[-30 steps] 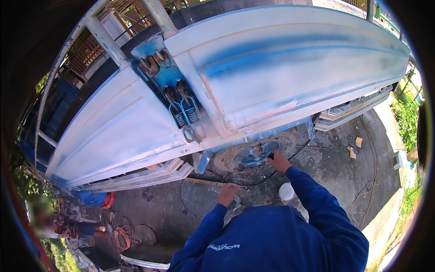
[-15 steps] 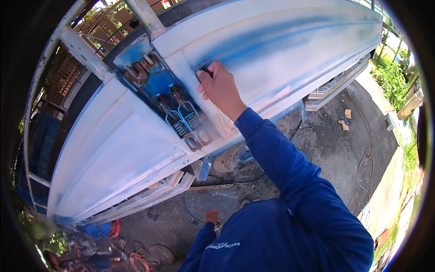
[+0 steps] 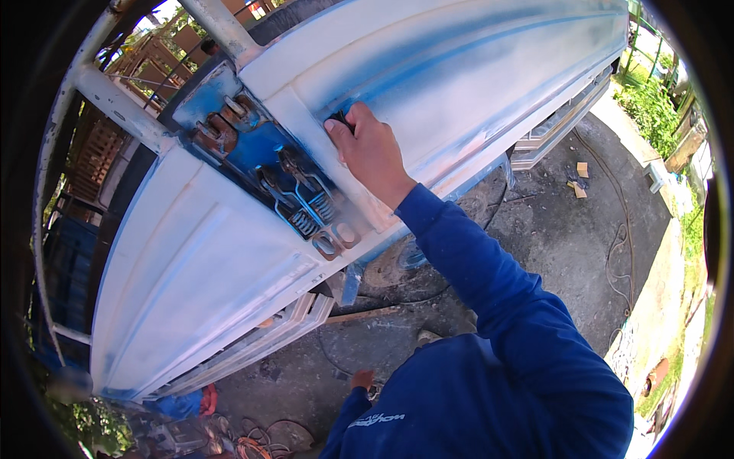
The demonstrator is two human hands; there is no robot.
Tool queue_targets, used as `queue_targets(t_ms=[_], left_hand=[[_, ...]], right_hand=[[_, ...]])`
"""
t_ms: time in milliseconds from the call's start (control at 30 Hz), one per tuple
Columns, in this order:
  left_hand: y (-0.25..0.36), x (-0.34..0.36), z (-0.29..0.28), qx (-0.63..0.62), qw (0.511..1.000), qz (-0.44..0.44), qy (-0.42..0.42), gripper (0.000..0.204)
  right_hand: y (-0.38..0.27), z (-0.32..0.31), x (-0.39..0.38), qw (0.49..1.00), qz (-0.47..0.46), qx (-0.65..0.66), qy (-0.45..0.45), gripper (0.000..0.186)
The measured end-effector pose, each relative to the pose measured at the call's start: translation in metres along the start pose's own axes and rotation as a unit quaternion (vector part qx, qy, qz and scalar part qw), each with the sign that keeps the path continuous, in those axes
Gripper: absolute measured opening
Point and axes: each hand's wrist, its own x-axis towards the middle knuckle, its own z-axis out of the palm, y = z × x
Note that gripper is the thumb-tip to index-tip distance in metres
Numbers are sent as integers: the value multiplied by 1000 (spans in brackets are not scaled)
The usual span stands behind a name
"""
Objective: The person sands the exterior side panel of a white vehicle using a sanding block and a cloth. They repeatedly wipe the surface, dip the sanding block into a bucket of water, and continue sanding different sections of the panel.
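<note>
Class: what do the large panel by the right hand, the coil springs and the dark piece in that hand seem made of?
Large panel: probably sheet metal, patchily painted white and blue; its long ridges look pressed.
Coil springs: likely steel; wound wire loops, dark with some blue.
Dark piece: cannot tell, perhaps plastic or rubber; black, mostly covered by the right hand.

Blue long-sleeved top (image 3: 459,398), creased right sleeve (image 3: 497,283), small white lettering (image 3: 378,420).

The long white-and-blue painted panel (image 3: 474,99) is showing a smooth, mostly matt finish; the brown curved metal hooks (image 3: 219,131) are looking rough.
</note>
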Motion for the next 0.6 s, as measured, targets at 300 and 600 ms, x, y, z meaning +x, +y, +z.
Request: queue_targets(t_ms=[300,600], left_hand=[[6,-24,3,-97,987,-103,74,38],[0,-34,9,-73,994,-76,4,41]], right_hand=[[-6,-4,2,999,-17,-17,-25,32],[54,-20,-22,988,-63,-91,-110,32]])
